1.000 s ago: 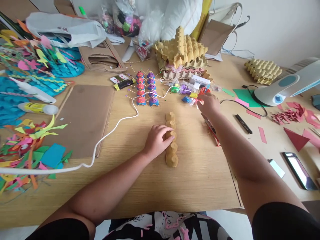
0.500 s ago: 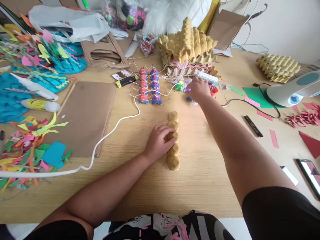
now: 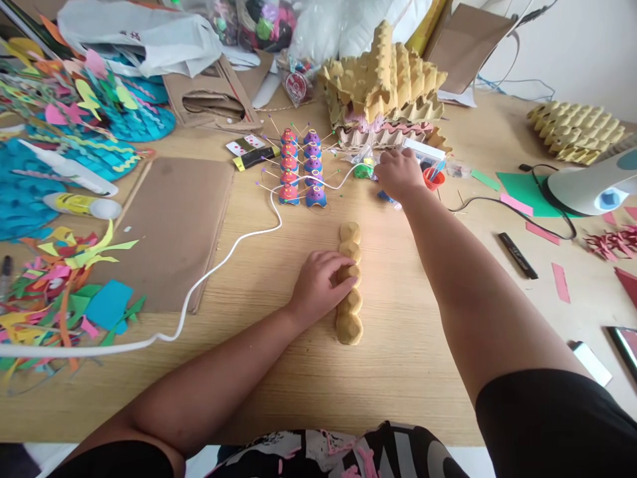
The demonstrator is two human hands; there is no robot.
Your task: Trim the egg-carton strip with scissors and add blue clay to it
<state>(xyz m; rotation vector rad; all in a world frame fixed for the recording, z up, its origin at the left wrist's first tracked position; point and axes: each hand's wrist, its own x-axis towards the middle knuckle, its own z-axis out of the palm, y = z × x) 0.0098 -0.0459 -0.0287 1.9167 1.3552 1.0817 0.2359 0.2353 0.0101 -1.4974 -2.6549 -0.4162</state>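
A strip of yellow egg carton cups [image 3: 350,325] lies lengthwise on the wooden table in front of me. My left hand [image 3: 323,282] grips its middle from the left side, thumb and fingers over the cups. Farther back, my right hand [image 3: 398,174] is among small craft supplies, its fingertips hidden from view. Around it are a small green packet [image 3: 363,169], a white box [image 3: 423,152], a red cup [image 3: 434,178] and a small blue piece [image 3: 385,196]. Left of these stand two painted carton caterpillars, one red [image 3: 289,179] and one purple [image 3: 314,179], with pin-like feelers.
A white cable [image 3: 219,265] crosses the table on the left, over a cardboard sheet [image 3: 169,232]. Colourful paper scraps [image 3: 64,285] lie beside it. Egg trays [image 3: 383,86] are stacked at the back. A white glue gun-like device [image 3: 592,179] and a black marker [image 3: 517,255] are on the right.
The view has shifted slightly, so most things appear a little farther right. My left hand stays on the carton strip and my right hand remains among the supplies.
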